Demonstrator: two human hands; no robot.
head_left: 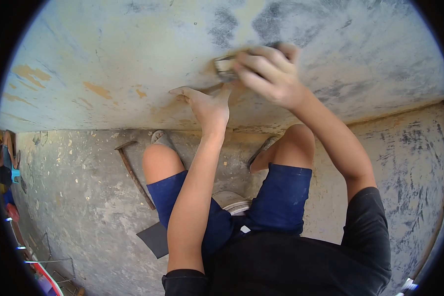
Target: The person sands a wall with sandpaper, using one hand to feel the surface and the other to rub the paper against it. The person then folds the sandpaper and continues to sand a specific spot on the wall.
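Note:
My right hand (271,74) is closed round a small block-like tool (225,67), blurred by motion, at the worn wall (148,54). Lower and to the left, my left hand (207,106) is spread against the wall, with the thumb and fingers apart and nothing seen in it. Just above the left hand, the tool's face is near the wall surface; whether it touches cannot be made out. Dark smudges and orange-brown patches mark the wall.
A hammer (135,175) lies on the grey floor (93,187) left of my knees. A dark flat sheet (154,240) is beside my left thigh. Behind my legs is a round pale object (232,202). Assorted items and metal rods line the far left.

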